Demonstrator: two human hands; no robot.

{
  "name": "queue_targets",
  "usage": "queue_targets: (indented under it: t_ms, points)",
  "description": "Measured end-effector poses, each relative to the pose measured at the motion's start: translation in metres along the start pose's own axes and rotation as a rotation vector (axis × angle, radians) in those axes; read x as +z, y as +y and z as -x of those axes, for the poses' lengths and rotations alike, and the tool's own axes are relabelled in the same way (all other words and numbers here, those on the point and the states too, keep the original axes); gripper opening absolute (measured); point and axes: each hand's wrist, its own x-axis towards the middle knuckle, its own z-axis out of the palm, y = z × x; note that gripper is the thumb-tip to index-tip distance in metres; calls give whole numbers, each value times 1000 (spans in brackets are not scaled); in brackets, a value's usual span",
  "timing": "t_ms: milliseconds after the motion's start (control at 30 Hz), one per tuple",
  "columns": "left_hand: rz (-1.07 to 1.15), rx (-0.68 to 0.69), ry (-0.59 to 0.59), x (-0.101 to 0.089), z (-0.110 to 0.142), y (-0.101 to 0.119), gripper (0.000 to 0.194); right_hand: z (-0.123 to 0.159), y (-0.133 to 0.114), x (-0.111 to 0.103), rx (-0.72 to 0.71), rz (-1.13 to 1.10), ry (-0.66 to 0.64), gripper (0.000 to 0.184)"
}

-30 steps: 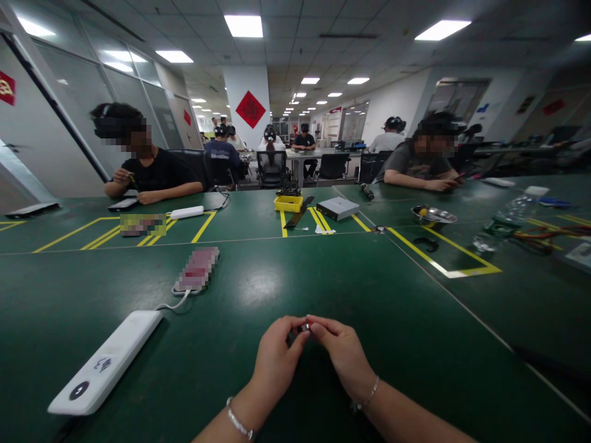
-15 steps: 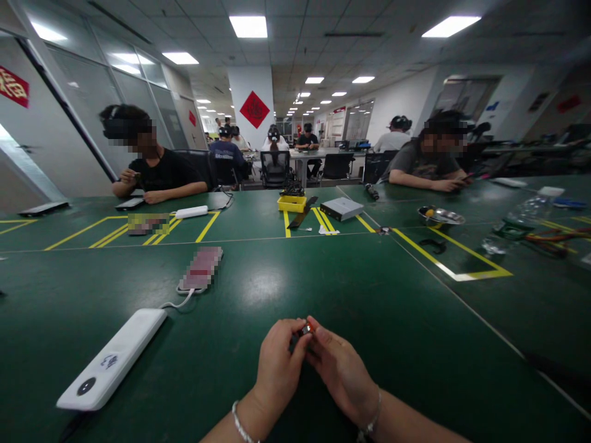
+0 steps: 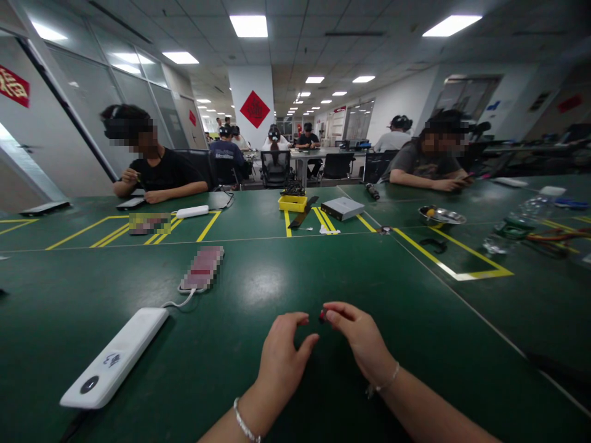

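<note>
Between the thumb and fingers of my right hand [image 3: 359, 332] is a small red and dark object [image 3: 322, 316], too small to name. My left hand [image 3: 285, 349] is just to its left, thumb and fingers apart, with nothing visible between them. A short gap separates the left fingertips from the object. Both hands are above the green table [image 3: 258, 283] near its front edge.
A white power bank [image 3: 117, 357] is cabled to a phone [image 3: 203, 267] at left. Farther back are a yellow tray [image 3: 292, 203], a grey box [image 3: 341, 208], a metal bowl [image 3: 446, 216] and a plastic bottle [image 3: 521, 218]. People sit across the table.
My hands were together around the small object. Now they are apart: the right hand has moved right and up with the object, and the left hand has let go and opened.
</note>
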Motion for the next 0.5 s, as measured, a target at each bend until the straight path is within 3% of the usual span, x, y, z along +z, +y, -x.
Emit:
queue_targets:
  t_ms: [67, 167, 233, 300, 400, 500]
  points:
    - [-30, -50, 40, -2, -2, -4, 27, -20, -6, -31, -126, 218, 149, 32]
    - [-74, -134, 48, -3, -6, -9, 31, -49, -7, -99, -226, 633, 473, 31]
    - [-86, -165, 29, -3, -6, -11, 32, -61, -3, -145, -131, 878, 602, 31]
    - [-92, -175, 10, -1, -7, -11, 33, -66, 3, -184, 7, 987, 652, 32]
    - [-105, -172, -5, 0, -6, -11, 33, -67, 12, -219, 196, 1030, 686, 33]
    - [-117, -164, -23, 1, -5, -12, 31, -67, 21, -230, 224, 1057, 697, 35]
